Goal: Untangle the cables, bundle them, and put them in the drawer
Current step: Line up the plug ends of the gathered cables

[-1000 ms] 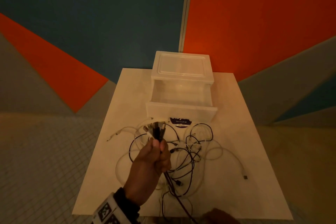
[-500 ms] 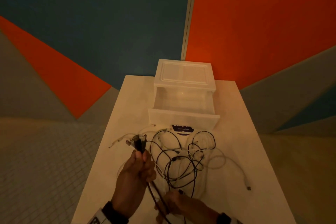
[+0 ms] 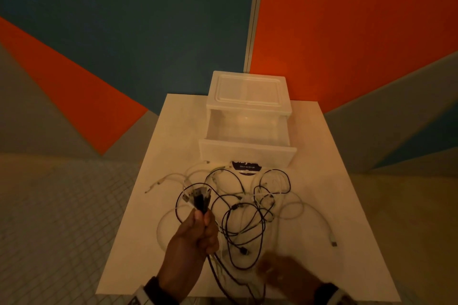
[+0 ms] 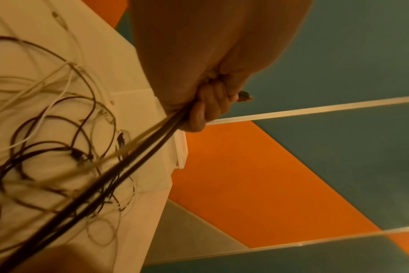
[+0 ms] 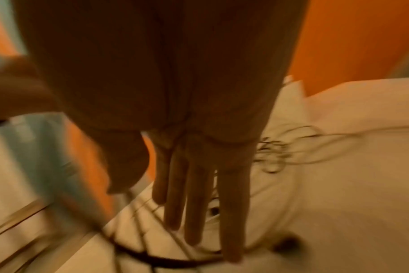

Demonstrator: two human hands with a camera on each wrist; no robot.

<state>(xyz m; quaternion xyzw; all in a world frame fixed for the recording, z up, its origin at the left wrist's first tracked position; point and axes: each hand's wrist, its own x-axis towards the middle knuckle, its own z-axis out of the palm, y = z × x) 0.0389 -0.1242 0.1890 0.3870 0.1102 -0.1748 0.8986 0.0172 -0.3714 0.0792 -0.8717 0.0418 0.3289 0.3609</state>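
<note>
My left hand (image 3: 195,235) grips the gathered plug ends of the cables (image 3: 238,213), tangled on the table (image 3: 334,181) at 6 o'clock from the open drawer (image 3: 247,156), while my right hand (image 3: 285,272), fingers straight, should comb loops out slowly.

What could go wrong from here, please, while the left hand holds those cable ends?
1. The left hand grips several plugs while the cables below lie looped together on the table; lifting may tighten knots.
2. Pulling could drag the tangle against the open drawer.
3. The right hand is open, steadying nothing.
</note>
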